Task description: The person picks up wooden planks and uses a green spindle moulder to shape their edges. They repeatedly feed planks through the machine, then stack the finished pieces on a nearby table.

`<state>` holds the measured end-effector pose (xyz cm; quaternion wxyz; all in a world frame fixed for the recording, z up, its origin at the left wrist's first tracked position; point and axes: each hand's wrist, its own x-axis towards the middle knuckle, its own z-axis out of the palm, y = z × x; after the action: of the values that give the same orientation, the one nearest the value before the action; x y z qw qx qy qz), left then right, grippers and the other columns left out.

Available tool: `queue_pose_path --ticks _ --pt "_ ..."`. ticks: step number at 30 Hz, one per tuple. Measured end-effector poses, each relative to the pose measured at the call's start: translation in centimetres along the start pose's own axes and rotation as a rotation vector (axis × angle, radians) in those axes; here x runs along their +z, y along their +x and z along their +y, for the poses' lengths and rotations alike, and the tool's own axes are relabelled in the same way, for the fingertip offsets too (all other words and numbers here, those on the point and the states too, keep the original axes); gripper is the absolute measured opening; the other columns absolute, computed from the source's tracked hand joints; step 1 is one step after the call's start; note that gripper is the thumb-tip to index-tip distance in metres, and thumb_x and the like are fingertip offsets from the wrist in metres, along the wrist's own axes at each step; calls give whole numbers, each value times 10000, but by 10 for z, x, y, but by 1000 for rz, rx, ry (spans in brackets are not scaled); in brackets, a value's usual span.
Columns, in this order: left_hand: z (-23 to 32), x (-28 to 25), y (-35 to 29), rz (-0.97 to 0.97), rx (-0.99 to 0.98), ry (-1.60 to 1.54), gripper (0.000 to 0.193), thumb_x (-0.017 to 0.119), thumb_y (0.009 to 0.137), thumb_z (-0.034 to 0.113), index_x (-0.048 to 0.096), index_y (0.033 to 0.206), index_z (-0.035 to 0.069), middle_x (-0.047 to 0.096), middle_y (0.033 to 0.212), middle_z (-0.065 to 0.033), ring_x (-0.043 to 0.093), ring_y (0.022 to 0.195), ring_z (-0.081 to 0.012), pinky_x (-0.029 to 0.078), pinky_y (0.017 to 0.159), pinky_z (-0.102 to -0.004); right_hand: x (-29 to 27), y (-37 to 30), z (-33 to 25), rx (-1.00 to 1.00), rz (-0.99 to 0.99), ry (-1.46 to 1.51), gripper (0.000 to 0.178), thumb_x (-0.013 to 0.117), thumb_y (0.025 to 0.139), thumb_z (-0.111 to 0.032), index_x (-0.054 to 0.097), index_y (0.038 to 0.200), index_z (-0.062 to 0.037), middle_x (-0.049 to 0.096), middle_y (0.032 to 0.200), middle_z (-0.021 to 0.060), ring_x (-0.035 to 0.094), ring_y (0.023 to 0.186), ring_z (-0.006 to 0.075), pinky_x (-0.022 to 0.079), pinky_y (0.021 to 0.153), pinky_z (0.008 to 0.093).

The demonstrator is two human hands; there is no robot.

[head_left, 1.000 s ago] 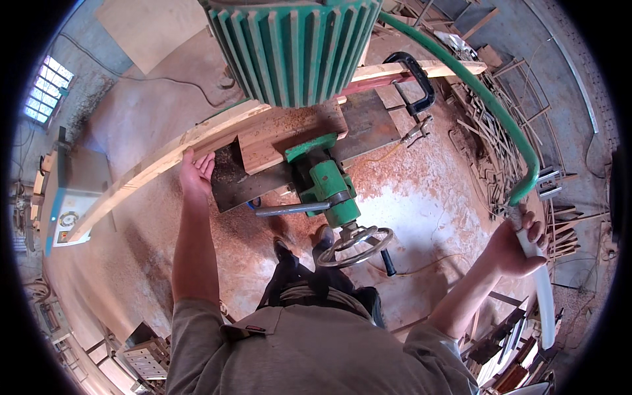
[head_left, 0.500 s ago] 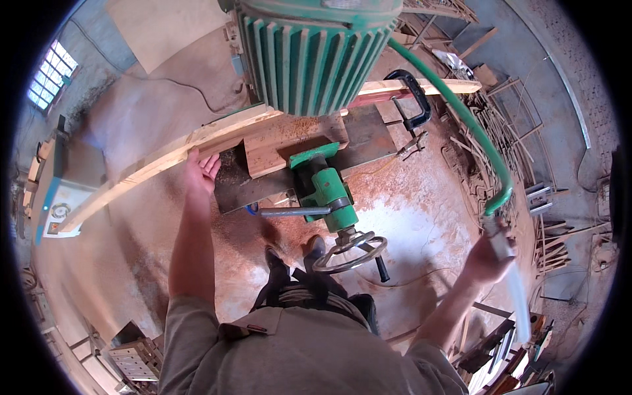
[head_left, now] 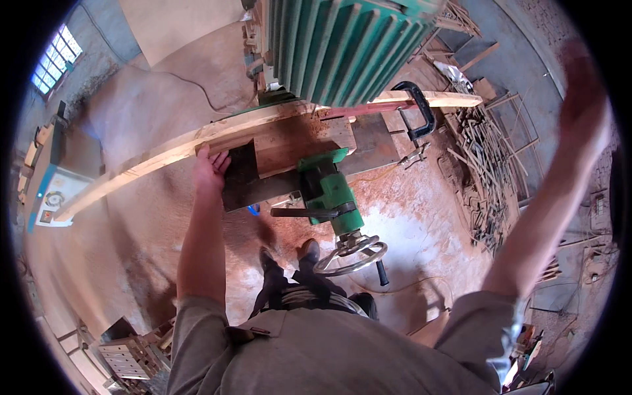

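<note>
A long wooden beam [head_left: 178, 151] lies across the machine's dark metal table [head_left: 247, 187]. My left hand [head_left: 210, 170] is at the beam's near side, fingers apart and slightly bent, the tips close against the wood. A wooden block [head_left: 283, 148] sits between the beam and the pad of a green screw clamp [head_left: 332, 194], which has a handwheel [head_left: 350, 255]. Raised at the far right, my right hand [head_left: 582, 85] is blurred, and its fingers cannot be made out. The ribbed green motor [head_left: 349, 52] hides part of the beam.
A black C-clamp [head_left: 424, 112] grips the beam's right part beside a reddish wood strip [head_left: 362, 110]. Many wood offcuts [head_left: 484, 171] lie heaped on the right. A white and blue box [head_left: 59, 197] stands by the beam's left end. A cable [head_left: 191, 82] crosses the floor.
My right hand has swung up and away to the far right; the curved green lever it held no longer shows. My left hand stays by the beam. The view has shifted slightly.
</note>
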<state>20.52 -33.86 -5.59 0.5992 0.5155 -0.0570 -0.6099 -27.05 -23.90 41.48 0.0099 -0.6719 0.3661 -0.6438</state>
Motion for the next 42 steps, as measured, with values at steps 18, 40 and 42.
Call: queue_pose_path --ticks 18,40,42 --pt "5 3 -16 8 21 -37 381 595 860 290 493 1140 52 598 989 -126 615 906 -278 521 793 -411 92 -338 143 1528 422 543 479 511 901 -480 410 599 -123 366 471 24 378 406 167 350 418 301" --pt "179 -153 -121 -716 681 -294 409 578 877 68 460 1266 21 472 1311 -193 456 1232 -304 416 1028 -458 6 -446 -31 1376 503 -102 272 518 928 -298 559 918 -29 563 638 62 564 532 151 460 456 264" --pt "179 -138 -151 -762 711 -259 493 593 872 79 393 1321 32 419 1333 -232 380 1277 -366 401 1038 -462 25 -423 -49 1275 434 24 232 524 926 -254 567 908 -27 567 643 64 564 548 152 464 481 271"
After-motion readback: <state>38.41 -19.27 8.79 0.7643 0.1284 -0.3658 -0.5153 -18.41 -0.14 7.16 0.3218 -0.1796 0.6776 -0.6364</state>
